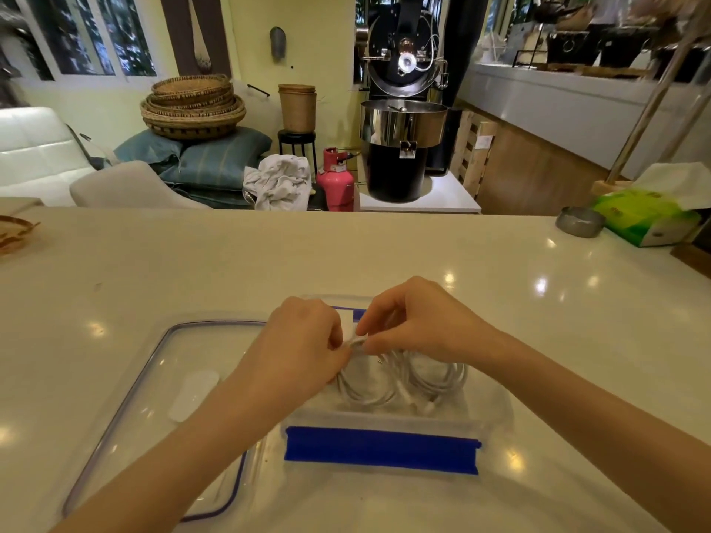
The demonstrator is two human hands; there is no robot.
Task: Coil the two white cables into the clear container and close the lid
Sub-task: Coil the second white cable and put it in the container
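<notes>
Item: cables (404, 378), white, two, lying as loose loops inside the clear container (496, 413) on the counter (346, 255). Both hands met above the coils: left hand (304, 340) and right hand (419, 321) each pinched narrowly on one short white cable end (358, 342) held between them. That end ran roughly left to right; the coils lay flat. Cable judged light, limp and springy, likely to uncoil; best held at the bundle or plug. Lid (154, 398) lay flat, touching the container's left side, off. Blue clasp (381, 450) faced the person.
</notes>
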